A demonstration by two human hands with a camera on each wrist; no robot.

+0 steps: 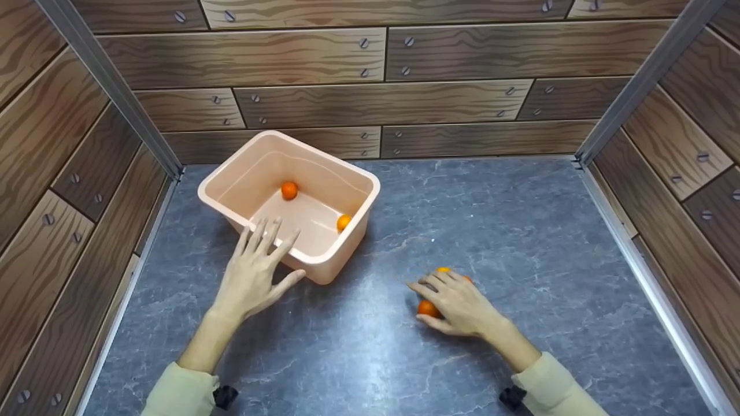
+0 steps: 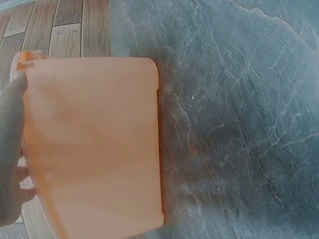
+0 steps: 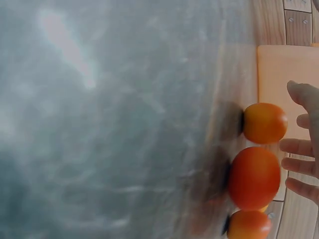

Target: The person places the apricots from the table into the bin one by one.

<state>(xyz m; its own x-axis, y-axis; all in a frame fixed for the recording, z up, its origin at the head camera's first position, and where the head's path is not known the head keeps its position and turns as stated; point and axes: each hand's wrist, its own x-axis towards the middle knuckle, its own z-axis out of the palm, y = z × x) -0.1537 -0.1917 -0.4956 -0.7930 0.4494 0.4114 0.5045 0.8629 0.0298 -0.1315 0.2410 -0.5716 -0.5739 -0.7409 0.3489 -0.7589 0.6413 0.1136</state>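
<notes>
A peach plastic bin (image 1: 231, 173) stands at the back left of the grey stone-look table, with two small oranges (image 1: 289, 190) (image 1: 343, 222) inside it. My left hand (image 1: 257, 263) lies with straight, spread fingers on the bin's near rim; the left wrist view shows the bin's outer wall (image 2: 99, 149) beside my palm (image 2: 10, 149). My right hand (image 1: 451, 297) hovers low over a cluster of oranges (image 1: 428, 308) on the table, fingers relaxed and spread. In the right wrist view, three oranges (image 3: 254, 177) lie in a row just under my fingers (image 3: 301, 147), none gripped.
Wood-pattern walls with screws enclose the table on the left, back and right, with metal corner posts (image 1: 115, 86). Bare tabletop (image 1: 520, 219) stretches to the right of the bin and behind my right hand.
</notes>
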